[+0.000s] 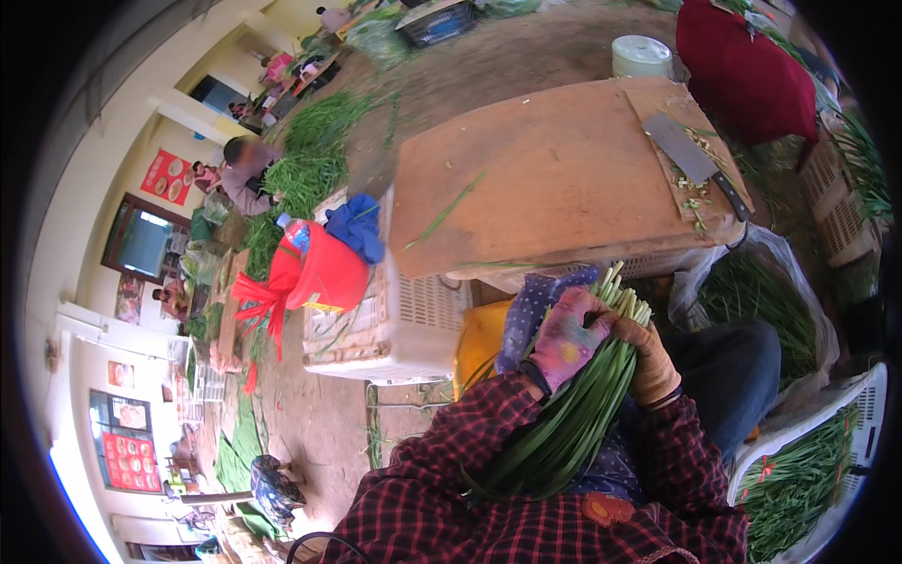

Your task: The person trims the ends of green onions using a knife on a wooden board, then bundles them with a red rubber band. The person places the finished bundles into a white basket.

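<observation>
A bunch of long green garlic chives [588,416] lies across my lap, its pale cut ends pointing up and away from me. My left hand [569,337], in a pink patterned glove, grips the bunch just below those ends. On the other side my right hand [647,359], in an orange-tan glove, closes around the same stalks. Beyond the hands is a wooden board [535,169] set on crates, with a loose green leaf on it. A cleaver [680,149] with a black handle rests on a smaller board at its right, among chopped stalk bits.
At left, a red bucket [337,271] with red ties and a blue cloth [356,227] stand on a white crate [423,310]. Right of me are a plastic bag of greens [761,310] and a white basket of bundled greens [803,472]. Another person [246,173] works beside heaped greens.
</observation>
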`<state>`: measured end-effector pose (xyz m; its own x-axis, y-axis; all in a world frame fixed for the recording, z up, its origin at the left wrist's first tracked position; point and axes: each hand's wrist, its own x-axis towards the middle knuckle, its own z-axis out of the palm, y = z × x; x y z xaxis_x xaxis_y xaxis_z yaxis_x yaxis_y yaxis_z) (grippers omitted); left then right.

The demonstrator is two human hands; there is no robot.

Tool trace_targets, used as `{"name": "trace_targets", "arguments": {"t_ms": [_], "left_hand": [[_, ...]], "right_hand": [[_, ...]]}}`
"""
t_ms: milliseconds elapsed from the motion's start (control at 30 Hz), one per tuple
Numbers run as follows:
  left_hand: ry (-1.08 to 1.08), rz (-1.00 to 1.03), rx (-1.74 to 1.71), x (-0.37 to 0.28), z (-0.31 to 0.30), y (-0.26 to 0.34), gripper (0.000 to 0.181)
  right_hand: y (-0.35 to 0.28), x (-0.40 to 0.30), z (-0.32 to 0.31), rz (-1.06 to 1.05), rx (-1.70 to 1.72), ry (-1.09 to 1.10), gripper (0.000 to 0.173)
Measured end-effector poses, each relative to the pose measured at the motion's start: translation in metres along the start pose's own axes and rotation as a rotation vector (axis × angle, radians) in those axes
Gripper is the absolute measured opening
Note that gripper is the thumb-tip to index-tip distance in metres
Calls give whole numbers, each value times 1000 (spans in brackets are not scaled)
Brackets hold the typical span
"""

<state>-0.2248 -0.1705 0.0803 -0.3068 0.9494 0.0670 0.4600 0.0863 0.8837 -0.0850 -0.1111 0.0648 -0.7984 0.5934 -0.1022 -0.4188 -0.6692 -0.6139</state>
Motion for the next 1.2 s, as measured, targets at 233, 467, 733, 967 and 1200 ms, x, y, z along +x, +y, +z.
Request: {"name": "trace_targets", "arguments": {"t_ms": [233, 467, 733, 967, 1200], "left_hand": [[51, 4, 10, -5, 0, 4, 23], [-121, 94, 141, -6, -16, 9, 31], [-86, 103, 149, -3, -6, 2, 22], [51, 42, -8, -3, 3, -6, 16], [156, -363, -517, -7, -3, -5, 27]], "right_hand": [[2, -5, 7, -53, 68, 65, 59], [9, -6, 0, -40, 131, 64, 56], [13, -3, -20, 28, 130, -36, 59], [9, -6, -6, -33, 121, 33, 60], [5, -6, -1, -48, 86, 31, 60]]}}
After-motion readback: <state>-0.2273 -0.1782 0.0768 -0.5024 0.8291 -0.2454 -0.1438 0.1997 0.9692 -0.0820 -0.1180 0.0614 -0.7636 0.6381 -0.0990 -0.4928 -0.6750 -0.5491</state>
